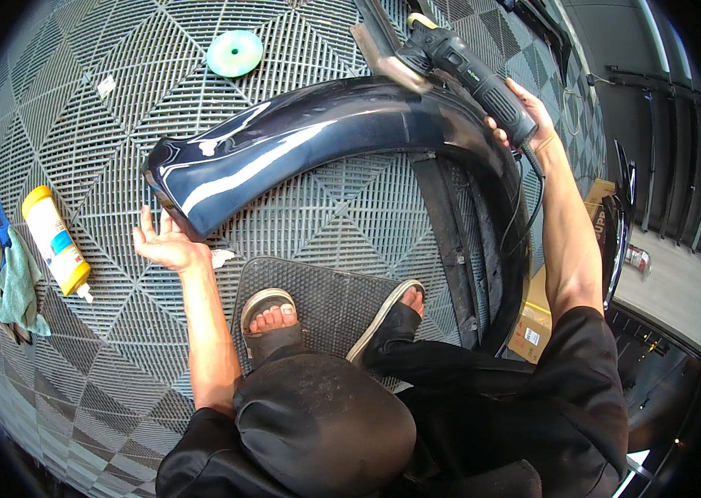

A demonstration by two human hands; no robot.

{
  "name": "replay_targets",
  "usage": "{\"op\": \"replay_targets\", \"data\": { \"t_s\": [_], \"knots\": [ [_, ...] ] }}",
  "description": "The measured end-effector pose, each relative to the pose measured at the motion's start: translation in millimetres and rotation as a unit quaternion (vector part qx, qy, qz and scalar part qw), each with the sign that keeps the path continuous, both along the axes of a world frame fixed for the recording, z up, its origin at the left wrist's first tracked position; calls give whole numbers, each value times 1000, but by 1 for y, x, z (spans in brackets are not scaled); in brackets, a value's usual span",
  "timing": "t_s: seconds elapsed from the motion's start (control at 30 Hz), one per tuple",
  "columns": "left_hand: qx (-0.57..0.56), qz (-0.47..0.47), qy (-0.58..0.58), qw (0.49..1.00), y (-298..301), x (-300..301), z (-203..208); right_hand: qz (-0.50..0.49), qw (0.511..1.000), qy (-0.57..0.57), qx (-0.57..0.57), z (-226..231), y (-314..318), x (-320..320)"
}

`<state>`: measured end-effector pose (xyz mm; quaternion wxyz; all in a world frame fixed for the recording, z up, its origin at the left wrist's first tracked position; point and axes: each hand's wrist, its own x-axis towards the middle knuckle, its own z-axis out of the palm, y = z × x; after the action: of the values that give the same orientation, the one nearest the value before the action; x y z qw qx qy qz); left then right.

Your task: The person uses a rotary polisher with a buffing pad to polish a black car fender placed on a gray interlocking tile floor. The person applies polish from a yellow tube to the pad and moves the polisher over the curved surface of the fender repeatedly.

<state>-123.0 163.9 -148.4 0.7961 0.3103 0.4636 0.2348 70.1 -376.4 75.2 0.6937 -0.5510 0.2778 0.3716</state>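
A glossy black curved car panel (276, 141), shaped like a wheel arch flare, lies in front of me and bends round to my right. My right hand (535, 119) is wrapped round the rear body of a black power polisher (475, 79). The polisher's pale, worn pad (392, 68) is over the top edge of the panel, tilted; whether it touches cannot be told. At the panel's left end is my left hand (170, 243), palm up with its fingers apart. Its fingertips are against or just under that end, partly hidden.
A yellow-capped white bottle (58, 241) and crumpled cloths (14, 278) lie at the left. A pale green disc pad (234, 53) is on the grey grid floor (110, 324). The polisher's cord (540, 199) hangs at right, near cardboard boxes (533, 328). A dark mat (317, 311) lies under my feet.
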Motion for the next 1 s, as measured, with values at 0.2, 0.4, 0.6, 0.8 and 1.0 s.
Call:
{"op": "replay_targets", "data": {
  "t_s": [0.2,0.4,0.6,0.8,1.0],
  "knots": [
    [-13,11,-4,1000,-3,1,1,-1,999,25,23,17,-4,-6],
    [-22,18,-4,1000,-2,1,-1,52,993,-5,-108,44,16,-20],
    [-36,37,-20,998,-2,1,-9,34,991,-13,-132,34,48,-53],
    [-28,28,-30,999,-4,0,-6,47,987,-14,-153,31,70,-66],
    [-35,28,-31,998,-5,1,-4,63,987,-16,-149,32,87,-68]
  ]
}}
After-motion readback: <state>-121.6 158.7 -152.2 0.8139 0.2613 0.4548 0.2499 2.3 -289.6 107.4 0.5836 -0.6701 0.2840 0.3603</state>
